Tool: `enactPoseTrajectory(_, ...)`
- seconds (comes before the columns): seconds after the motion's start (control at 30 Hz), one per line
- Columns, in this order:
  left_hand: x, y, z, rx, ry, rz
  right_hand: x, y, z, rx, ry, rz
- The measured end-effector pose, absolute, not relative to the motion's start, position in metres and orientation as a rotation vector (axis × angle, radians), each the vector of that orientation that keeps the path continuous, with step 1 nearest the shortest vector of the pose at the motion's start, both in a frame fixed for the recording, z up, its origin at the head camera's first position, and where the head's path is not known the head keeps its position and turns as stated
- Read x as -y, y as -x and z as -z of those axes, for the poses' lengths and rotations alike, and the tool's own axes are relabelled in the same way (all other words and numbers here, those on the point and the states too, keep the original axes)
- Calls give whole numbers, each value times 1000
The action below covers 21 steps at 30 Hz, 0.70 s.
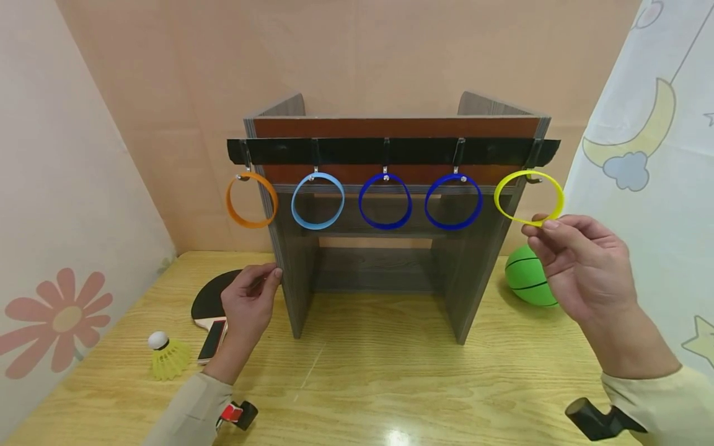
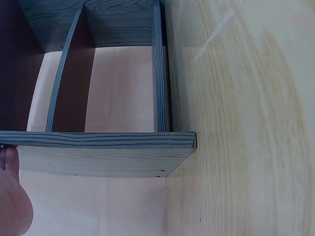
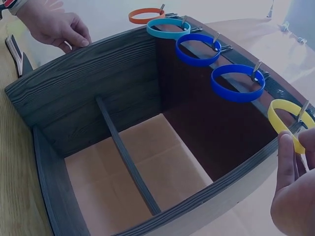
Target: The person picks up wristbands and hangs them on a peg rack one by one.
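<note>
My right hand (image 1: 591,266) pinches a yellow wristband (image 1: 560,204) at its lower edge between thumb and fingers. The band's loop surrounds the rightmost hook (image 1: 533,180) in the head view. At the left side of a grey wooden shelf (image 1: 465,297), my left hand (image 1: 249,298) grips the front edge of the side panel, thumb on the edge. Along a black strip (image 1: 351,151) on the shelf's front hang an orange wristband (image 1: 230,207), a light blue wristband (image 1: 318,226) and two dark blue wristbands (image 1: 385,226), each on its own hook.
On the table (image 1: 357,384), a black table tennis paddle (image 1: 209,297) and a yellow shuttlecock (image 1: 170,359) lie left of the shelf. A green ball (image 1: 527,279) sits behind my right hand. Patterned cloth walls (image 1: 641,204) enclose the sides.
</note>
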State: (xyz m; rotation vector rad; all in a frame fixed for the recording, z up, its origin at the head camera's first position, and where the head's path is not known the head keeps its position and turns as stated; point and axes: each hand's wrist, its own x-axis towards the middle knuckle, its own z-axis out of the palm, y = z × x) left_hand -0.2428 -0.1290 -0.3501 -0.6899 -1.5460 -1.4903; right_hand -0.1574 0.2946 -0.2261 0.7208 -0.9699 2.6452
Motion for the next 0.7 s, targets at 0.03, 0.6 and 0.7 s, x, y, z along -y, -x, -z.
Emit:
enactPoseTrajectory(0.03, 129, 243, 350, 1546, 691, 1490, -294, 158, 227, 983, -710, -2637)
enactPoseTrajectory(0.6, 128, 242, 349, 1524, 703, 1511, -290, 159, 231, 1144, -611, -2499)
enactPoseTrajectory(0.7, 128, 242, 349, 1512, 713, 1512, -291, 158, 234, 1171, -609, -2482)
